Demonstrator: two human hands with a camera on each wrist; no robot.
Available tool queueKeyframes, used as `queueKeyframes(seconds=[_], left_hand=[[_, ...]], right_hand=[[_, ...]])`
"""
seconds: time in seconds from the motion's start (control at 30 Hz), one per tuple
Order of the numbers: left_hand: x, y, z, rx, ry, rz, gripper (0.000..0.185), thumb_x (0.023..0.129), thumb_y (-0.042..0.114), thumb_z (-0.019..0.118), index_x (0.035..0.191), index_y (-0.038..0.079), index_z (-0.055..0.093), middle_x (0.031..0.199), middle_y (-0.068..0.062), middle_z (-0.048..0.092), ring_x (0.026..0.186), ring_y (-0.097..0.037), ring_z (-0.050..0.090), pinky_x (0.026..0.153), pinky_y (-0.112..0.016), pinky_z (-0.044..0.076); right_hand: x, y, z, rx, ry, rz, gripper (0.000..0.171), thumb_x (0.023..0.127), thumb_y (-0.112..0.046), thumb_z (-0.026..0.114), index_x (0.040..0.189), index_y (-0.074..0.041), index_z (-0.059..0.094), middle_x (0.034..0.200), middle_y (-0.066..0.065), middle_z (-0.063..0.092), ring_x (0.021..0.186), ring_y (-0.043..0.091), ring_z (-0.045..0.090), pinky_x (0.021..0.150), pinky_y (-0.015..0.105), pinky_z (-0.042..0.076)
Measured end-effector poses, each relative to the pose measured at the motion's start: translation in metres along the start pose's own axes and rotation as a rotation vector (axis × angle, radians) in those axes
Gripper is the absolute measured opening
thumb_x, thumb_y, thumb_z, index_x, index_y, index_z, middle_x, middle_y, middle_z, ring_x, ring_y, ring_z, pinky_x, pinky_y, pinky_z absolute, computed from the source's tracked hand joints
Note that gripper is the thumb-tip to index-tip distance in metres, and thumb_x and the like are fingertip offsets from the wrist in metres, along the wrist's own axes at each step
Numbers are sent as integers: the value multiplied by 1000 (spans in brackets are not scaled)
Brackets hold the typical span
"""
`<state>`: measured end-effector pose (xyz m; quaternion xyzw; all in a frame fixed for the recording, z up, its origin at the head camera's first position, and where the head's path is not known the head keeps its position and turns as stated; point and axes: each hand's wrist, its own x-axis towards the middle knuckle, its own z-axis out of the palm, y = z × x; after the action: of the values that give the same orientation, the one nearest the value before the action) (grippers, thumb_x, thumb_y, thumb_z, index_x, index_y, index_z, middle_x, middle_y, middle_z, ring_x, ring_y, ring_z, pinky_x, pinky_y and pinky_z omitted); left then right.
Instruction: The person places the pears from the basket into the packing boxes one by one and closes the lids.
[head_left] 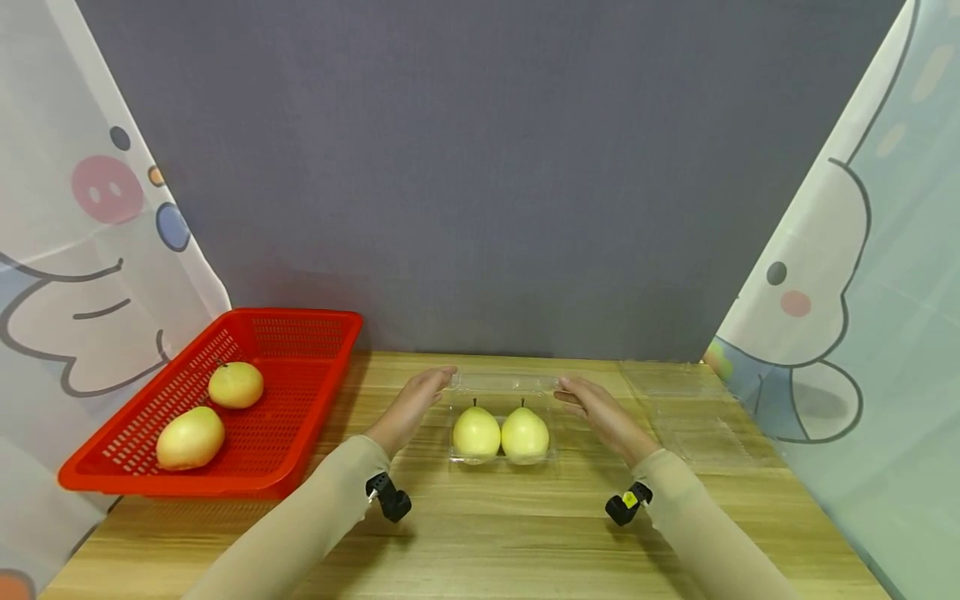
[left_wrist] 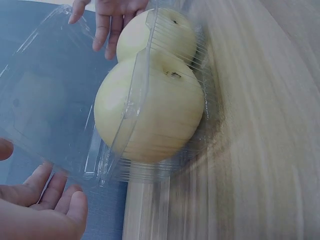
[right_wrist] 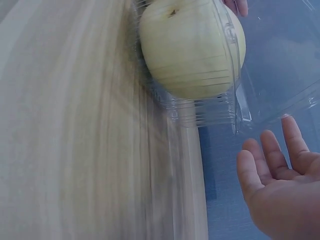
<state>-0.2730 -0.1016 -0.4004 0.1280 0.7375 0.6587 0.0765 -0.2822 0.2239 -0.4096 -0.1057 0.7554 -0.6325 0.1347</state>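
A clear plastic clamshell box (head_left: pixel 503 457) stands mid-table with two yellow pears (head_left: pixel 476 432) (head_left: pixel 525 433) side by side in its tray. Its lid (head_left: pixel 502 383) lies folded back toward the wall. My left hand (head_left: pixel 423 396) reaches along the box's left side, fingers straight, fingertips at the lid's left corner. My right hand (head_left: pixel 592 404) mirrors it at the lid's right corner. In the left wrist view the left hand (left_wrist: pixel 45 205) is open just off the lid's edge, beside the near pear (left_wrist: pixel 150 115). In the right wrist view the right hand (right_wrist: pixel 275 185) is open under the lid (right_wrist: pixel 280 60).
A red mesh basket (head_left: pixel 300 333) at the left holds two more pears (head_left: pixel 236 384) (head_left: pixel 191 437). Another clear clamshell box (head_left: pixel 697 417) lies open and flat at the right. A grey wall stands behind, with curtains at both sides.
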Motion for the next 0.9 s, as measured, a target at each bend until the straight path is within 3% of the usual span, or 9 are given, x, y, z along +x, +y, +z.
queueKeyframes(seconds=[0.27, 0.5, 0.67, 0.9], left_hand=[[-4, -2, 0, 40, 38, -30, 50, 104, 27, 43, 148, 3, 46, 153, -14, 42, 142, -34, 35, 117, -52, 25], [-8, -4, 2, 54, 64, -46, 48, 103, 26, 45, 146, 7, 50, 151, -14, 46, 140, -36, 37, 115, -58, 24], [-11, -7, 2, 75, 77, -52, 46, 104, 24, 45, 145, 5, 51, 151, -17, 44, 140, -40, 35, 113, -63, 23], [-12, -9, 4, 89, 94, -67, 44, 105, 20, 45, 145, 2, 51, 150, -18, 45, 140, -39, 36, 113, -60, 26]], right_hand=[[-5, 3, 0, -3, -10, -9, 71, 107, -44, 43, 152, 8, 26, 157, 27, 25, 146, 41, 24, 119, 51, 20], [-11, 7, -1, -27, -38, -62, 60, 107, -35, 46, 150, 5, 36, 157, 24, 30, 144, 42, 26, 117, 57, 21], [-13, 11, -1, -64, -45, -78, 58, 105, -34, 50, 149, 2, 39, 157, 22, 32, 143, 41, 29, 116, 57, 23], [-14, 13, -2, -92, -67, -88, 58, 106, -35, 49, 150, 0, 39, 158, 21, 31, 141, 42, 33, 115, 58, 24]])
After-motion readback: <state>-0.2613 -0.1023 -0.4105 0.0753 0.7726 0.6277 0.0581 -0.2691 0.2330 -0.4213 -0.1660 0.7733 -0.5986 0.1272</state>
